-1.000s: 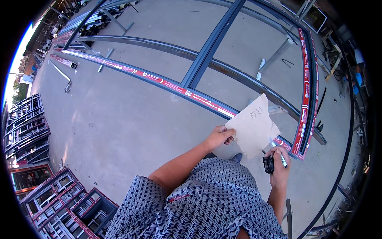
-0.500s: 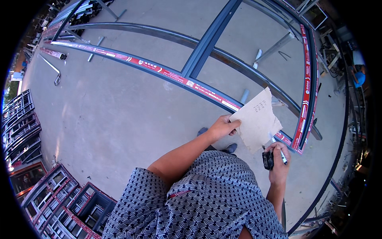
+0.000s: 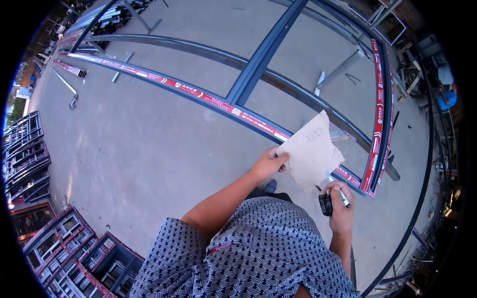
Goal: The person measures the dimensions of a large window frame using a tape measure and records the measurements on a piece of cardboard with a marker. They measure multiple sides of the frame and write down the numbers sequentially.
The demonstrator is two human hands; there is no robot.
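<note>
My left hand (image 3: 270,164) pinches the left edge of a torn piece of beige cardboard (image 3: 310,151), thumb on top. Handwritten marks run across its upper part. Below the cardboard's lower right edge, my right hand (image 3: 341,206) is closed around a white marker pen (image 3: 342,194), its tip pointing up and left toward the cardboard. The same hand also holds a black, boxy tape measure (image 3: 325,204). Beyond both hands lies a large dark grey metal frame (image 3: 206,99) with red printed protective tape; the cardboard covers part of its near rail.
Steel bars (image 3: 278,79) support the frame from beneath. Taped window frames (image 3: 64,248) are stacked at the lower left, with more dark frames (image 3: 25,154) above them. Long profiles (image 3: 99,17) lie at the far left. A blue object (image 3: 447,100) sits among clutter at the right.
Both hands, with the cardboard, marker and tape measure, have shifted slightly left in the picture. The cardboard has turned a little. The grips look the same.
</note>
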